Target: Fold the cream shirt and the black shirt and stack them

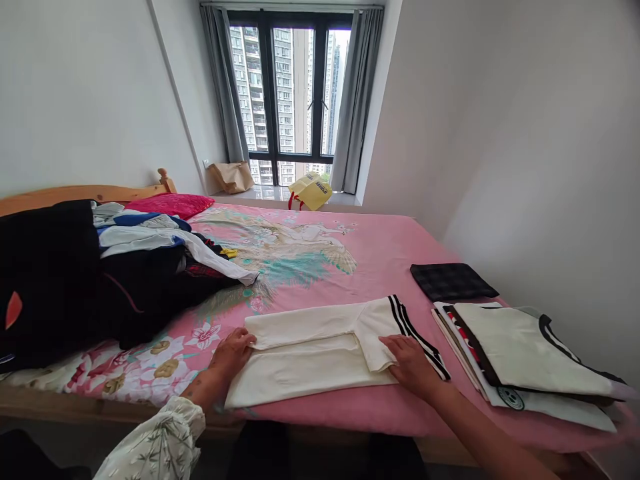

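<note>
A white shirt [305, 363] with black-striped trim lies folded lengthwise on the bed in front of me, its striped end to the right. At its left end, my left hand [235, 353] has its fingers closed over the edge of the cloth. My right hand [410, 365] rests on the short sleeve near the striped trim, fingers stretched out over the fabric; its thumb is mostly hidden. To the right is a stack of folded shirts [530, 343], a cream one with a dark collar on top.
Loose dark and white clothes [125, 267] are heaped on the bed's left side. Behind the stack lies a folded black checked garment [453, 281]. The pink flowered bedsheet [380, 247] reaches back to a windowsill with a brown paper bag [233, 178] and a yellow bag [311, 191].
</note>
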A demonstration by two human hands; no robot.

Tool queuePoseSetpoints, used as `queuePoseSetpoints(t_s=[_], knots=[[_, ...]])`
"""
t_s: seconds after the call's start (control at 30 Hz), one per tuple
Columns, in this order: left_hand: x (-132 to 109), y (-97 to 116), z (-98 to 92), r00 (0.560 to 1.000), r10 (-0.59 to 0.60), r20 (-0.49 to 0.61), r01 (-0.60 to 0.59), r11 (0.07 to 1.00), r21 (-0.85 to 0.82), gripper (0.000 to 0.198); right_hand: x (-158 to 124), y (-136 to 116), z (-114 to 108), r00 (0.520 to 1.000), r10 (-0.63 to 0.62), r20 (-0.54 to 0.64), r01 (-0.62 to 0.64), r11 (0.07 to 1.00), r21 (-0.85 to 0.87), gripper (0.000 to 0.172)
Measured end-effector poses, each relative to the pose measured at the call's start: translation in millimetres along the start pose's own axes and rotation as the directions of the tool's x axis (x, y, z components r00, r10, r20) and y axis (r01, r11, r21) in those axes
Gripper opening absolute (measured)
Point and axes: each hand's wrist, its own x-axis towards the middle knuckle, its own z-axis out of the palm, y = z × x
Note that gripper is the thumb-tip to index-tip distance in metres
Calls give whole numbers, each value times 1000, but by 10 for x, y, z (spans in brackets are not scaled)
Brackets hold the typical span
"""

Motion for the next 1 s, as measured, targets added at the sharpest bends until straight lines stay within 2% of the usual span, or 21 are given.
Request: queuePoseSetpoints(t_s=[0.07,0.17,0.27,0.33,0.4,0.5,0.6,0.67,0.73,0.9,1.0], knots=[[13,25,5,998,-62,-33,60,997,-41,23,47,-44,49,1000,4,9,-4,998,66,45],[177,98,-29,984,-173,-51,165,976,-141,21,266,56,1,983,178,41,-182,952,244,34],[507,202,-146,977,-210,-34,197,954,-226,24,651,253,-287,950,308,56,-309,895,323,36],[713,250,-251,982,-182,-43,167,956,-241,30,872,348,-525,946,324,16,-313,898,311,35],[807,248,-331,988,-144,-61,127,965,-228,36,955,370,-674,952,301,-47,-279,924,259,33],[667,137,-318,995,-78,-61,65,979,-195,28,758,284,-599,981,166,-95,-153,979,136,31],[330,-37,-166,1000,-8,-24,4,986,-165,18,356,160,-275,999,42,25,-44,994,99,32],[140,-143,-63,999,35,-10,-36,991,-130,21,133,109,-70,996,13,89,-23,993,115,32],[39,-224,-3,997,76,-3,-76,994,-83,28,10,93,50,995,18,96,-30,991,129,32],[67,-313,-43,988,135,72,-135,991,-1,31,-1,117,4,997,36,70,-44,992,117,30],[77,-241,-83,992,116,50,-121,986,112,34,8,116,-53,995,16,95,-24,996,87,29]])
